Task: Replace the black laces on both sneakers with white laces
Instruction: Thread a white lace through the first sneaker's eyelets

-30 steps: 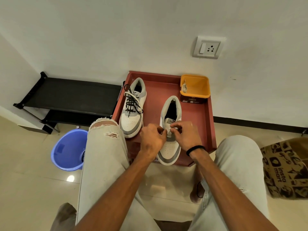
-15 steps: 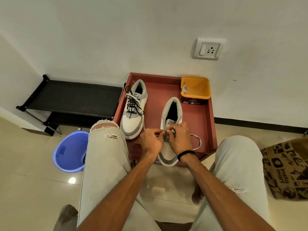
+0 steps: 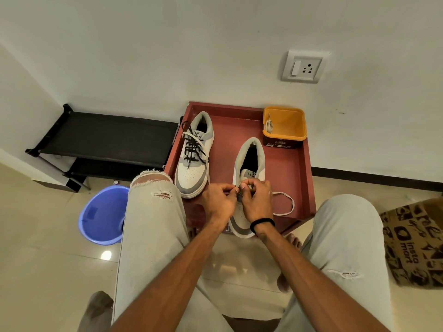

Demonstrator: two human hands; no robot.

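Lacing has only begun: my left hand (image 3: 219,200) and right hand (image 3: 257,200) pinch the white lace (image 3: 286,204) at the near sneaker's (image 3: 248,164) lowest eyelets on the tray (image 3: 239,130), while the far sneaker (image 3: 194,156) keeps its black laces (image 3: 191,147).

The floor (image 3: 48,271) is glossy tile, the bucket (image 3: 100,216) smooth plastic, the jeans (image 3: 153,224) frayed cloth.

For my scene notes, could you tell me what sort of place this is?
Probably a room in a home, near a shoe-storage corner: a black shoe rack against the plain wall, a wall socket, and a tiled floor with a blue bucket.
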